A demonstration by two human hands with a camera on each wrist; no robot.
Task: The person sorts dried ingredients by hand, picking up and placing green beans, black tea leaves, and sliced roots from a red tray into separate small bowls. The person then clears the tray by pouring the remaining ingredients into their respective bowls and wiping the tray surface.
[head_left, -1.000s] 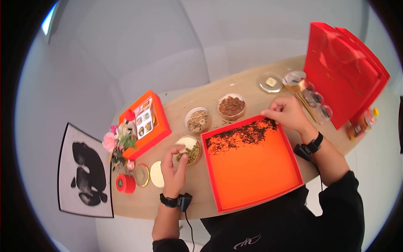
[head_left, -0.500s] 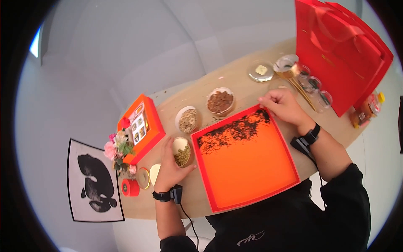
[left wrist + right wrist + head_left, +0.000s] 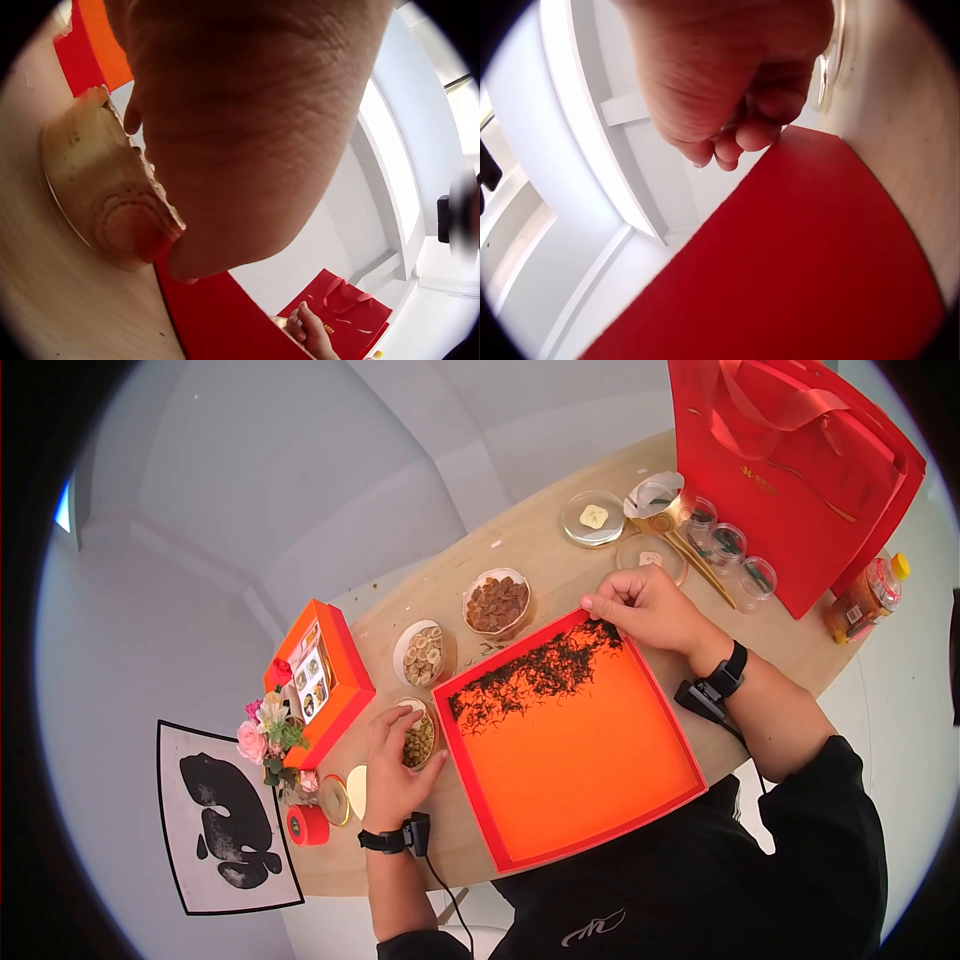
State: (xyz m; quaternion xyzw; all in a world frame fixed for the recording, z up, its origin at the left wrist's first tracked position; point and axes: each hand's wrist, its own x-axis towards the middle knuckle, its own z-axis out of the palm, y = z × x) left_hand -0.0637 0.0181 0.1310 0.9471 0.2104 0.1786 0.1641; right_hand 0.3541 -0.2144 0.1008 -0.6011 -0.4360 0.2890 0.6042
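The left hand [image 3: 392, 772] curls around a small bowl [image 3: 418, 738] of greenish bits, just left of the red tray [image 3: 600, 800]. Dark tea leaves [image 3: 535, 670] lie along the tray's far side. The right hand [image 3: 645, 605] pinches its far corner.

No words, brand names or numbers can be read. A red gift bag [image 3: 790, 470] at the far right of the desk [image 3: 540, 555] bears a small gold mark, too small to make out. A card of small pictures lies in the orange box [image 3: 318, 680] at the left, its print illegible.
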